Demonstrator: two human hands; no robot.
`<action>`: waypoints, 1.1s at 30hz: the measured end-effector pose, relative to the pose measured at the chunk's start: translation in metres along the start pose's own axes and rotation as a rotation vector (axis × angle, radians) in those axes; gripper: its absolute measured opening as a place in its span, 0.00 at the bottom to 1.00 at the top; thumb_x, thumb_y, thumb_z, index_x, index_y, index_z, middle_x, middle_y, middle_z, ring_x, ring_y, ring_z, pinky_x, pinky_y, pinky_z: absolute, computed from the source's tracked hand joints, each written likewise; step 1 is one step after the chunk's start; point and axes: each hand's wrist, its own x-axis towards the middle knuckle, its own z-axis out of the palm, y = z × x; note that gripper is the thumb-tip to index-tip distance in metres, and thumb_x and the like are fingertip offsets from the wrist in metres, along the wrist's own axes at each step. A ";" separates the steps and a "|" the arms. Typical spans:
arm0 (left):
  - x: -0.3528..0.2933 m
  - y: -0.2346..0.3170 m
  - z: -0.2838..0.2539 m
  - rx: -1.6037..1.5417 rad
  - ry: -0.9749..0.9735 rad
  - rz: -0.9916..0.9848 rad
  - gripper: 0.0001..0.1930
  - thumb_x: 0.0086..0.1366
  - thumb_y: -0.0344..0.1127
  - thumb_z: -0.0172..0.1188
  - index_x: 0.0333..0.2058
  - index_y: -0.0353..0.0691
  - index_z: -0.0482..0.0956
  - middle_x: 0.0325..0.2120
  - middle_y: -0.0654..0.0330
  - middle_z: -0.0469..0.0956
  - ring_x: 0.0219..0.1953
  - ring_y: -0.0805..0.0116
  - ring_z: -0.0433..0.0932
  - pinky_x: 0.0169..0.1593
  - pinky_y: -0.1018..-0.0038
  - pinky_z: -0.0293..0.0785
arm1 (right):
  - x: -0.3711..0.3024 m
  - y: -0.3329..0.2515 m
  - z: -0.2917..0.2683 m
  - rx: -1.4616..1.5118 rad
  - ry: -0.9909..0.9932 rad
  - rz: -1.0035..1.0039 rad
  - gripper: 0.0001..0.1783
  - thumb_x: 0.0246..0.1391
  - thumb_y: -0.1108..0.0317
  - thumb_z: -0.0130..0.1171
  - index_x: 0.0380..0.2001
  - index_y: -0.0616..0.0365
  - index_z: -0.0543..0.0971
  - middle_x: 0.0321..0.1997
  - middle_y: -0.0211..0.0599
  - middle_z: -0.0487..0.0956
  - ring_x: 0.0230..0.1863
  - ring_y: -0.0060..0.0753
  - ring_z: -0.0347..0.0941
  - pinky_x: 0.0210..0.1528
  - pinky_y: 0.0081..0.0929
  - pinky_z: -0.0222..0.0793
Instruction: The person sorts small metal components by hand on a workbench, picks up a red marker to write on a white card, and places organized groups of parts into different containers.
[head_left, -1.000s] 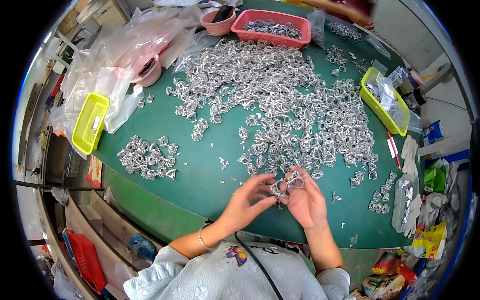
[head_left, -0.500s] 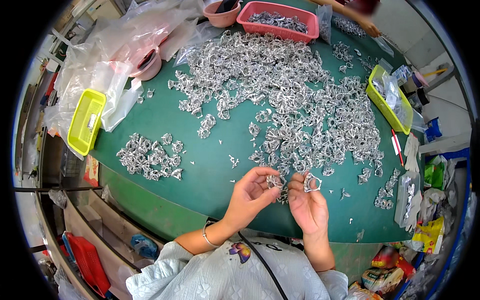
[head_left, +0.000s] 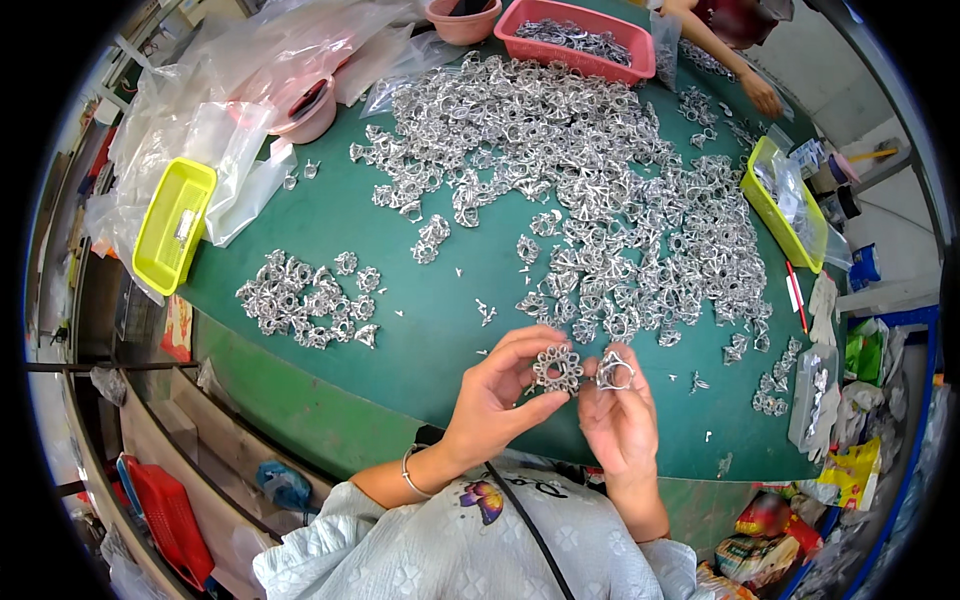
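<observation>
My left hand (head_left: pixel 505 393) pinches a silvery flower-shaped metal piece (head_left: pixel 557 370), its ring of openings facing me. Close beside it, my right hand (head_left: pixel 620 420) grips a silvery ring-like casting (head_left: pixel 614 372) between thumb and fingers. Whether the two pieces touch, I cannot tell. Beyond both hands spreads a large heap of similar metal castings (head_left: pixel 560 130) on the green table (head_left: pixel 400 390). A smaller group of castings (head_left: pixel 300 300) lies to the left, with tiny loose bits near it.
A pink basket (head_left: pixel 640 65) of metal parts stands at the back. Yellow-green baskets sit left (head_left: pixel 150 265) and right (head_left: pixel 812 250). A clear box (head_left: pixel 808 425) lies by the right edge. Clear plastic bags (head_left: pixel 200 90) cover the back left. Another person's hand (head_left: pixel 762 95) reaches in at the far right.
The piece in my left hand has turned so its flower-like face shows. Both hands stay close together. The view has shifted slightly, and the other person's hand has moved right and nearer.
</observation>
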 end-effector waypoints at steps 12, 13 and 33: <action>-0.010 0.010 -0.008 -0.034 -0.075 -0.066 0.26 0.51 0.16 0.61 0.50 0.28 0.66 0.44 0.56 0.70 0.46 0.69 0.71 0.50 0.71 0.69 | -0.007 -0.003 0.010 -0.832 -0.131 -0.574 0.17 0.46 0.85 0.54 0.42 0.65 0.72 0.51 0.54 0.68 0.49 0.44 0.70 0.43 0.32 0.73; -0.011 0.010 -0.009 -0.043 -0.078 -0.070 0.26 0.50 0.16 0.61 0.50 0.27 0.66 0.44 0.55 0.70 0.46 0.69 0.72 0.50 0.71 0.69 | -0.007 -0.002 0.008 -0.930 -0.143 -0.642 0.19 0.44 0.86 0.55 0.43 0.65 0.71 0.50 0.54 0.68 0.50 0.44 0.69 0.46 0.33 0.71; -0.013 0.010 -0.012 -0.169 -0.104 -0.135 0.28 0.49 0.21 0.65 0.50 0.26 0.66 0.45 0.52 0.72 0.47 0.66 0.73 0.51 0.69 0.70 | -0.010 0.001 0.017 -0.810 -0.164 -0.598 0.23 0.40 0.87 0.57 0.44 0.69 0.68 0.48 0.53 0.69 0.49 0.40 0.69 0.50 0.34 0.68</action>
